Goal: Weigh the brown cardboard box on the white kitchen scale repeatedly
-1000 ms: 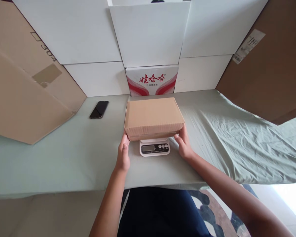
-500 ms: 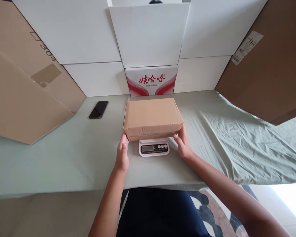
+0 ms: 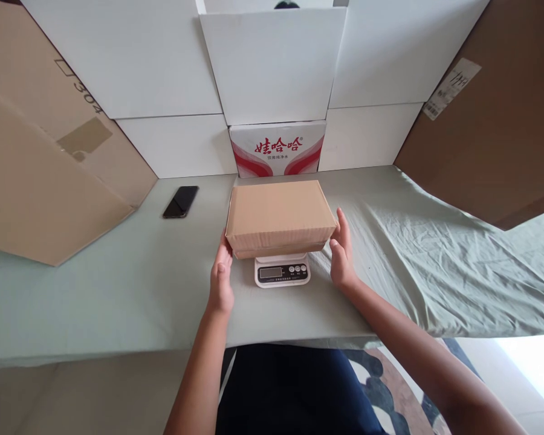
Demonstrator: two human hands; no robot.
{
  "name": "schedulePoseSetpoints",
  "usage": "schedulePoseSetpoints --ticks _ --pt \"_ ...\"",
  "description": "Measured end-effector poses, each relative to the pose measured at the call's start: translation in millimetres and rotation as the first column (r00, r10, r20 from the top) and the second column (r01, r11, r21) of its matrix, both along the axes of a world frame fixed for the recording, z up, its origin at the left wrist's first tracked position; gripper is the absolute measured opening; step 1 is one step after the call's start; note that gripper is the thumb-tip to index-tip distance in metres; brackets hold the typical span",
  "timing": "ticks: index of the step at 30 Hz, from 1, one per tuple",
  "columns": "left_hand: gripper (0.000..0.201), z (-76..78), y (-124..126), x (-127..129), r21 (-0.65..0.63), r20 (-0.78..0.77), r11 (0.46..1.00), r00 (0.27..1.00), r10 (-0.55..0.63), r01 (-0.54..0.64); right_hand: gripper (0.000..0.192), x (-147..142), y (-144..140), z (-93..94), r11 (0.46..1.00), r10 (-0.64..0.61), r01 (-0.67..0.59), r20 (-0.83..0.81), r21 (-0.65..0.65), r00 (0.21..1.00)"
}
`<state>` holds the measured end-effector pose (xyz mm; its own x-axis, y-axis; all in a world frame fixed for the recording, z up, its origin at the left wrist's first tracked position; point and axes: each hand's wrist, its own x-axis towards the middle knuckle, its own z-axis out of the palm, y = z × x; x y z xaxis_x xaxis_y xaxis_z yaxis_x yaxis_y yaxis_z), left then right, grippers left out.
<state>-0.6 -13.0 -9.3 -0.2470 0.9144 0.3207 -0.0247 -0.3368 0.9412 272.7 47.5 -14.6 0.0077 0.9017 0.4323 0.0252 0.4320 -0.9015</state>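
Fingers straight and together on both sides: our left hand (image 3: 220,279) lays its fingertips against the near left corner of the cardboard box (image 3: 278,216), while our right hand (image 3: 341,257) stands open-palmed just beside the right end, whether touching we cannot tell. Between our fingertips sits the white scale (image 3: 281,272), display uncovered, box resting on its platform. Beyond our left fingers lies a black phone (image 3: 181,201); past the box, a red-printed carton (image 3: 277,148).
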Motion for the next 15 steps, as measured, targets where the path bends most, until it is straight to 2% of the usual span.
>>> schedulePoseSetpoints --ticks 9,15 --pt "0.087 -0.7 -0.5 0.1 0.005 0.001 1.000 1.000 -0.011 0.011 0.071 -0.7 2.5 2.4 1.000 -0.010 0.010 -0.016 -0.019 1.000" --pt "0.088 0.0 -0.2 0.3 0.016 0.000 1.000 1.000 -0.024 0.024 0.067 0.2 4.7 1.9 1.000 -0.007 0.007 0.033 0.001 0.999"
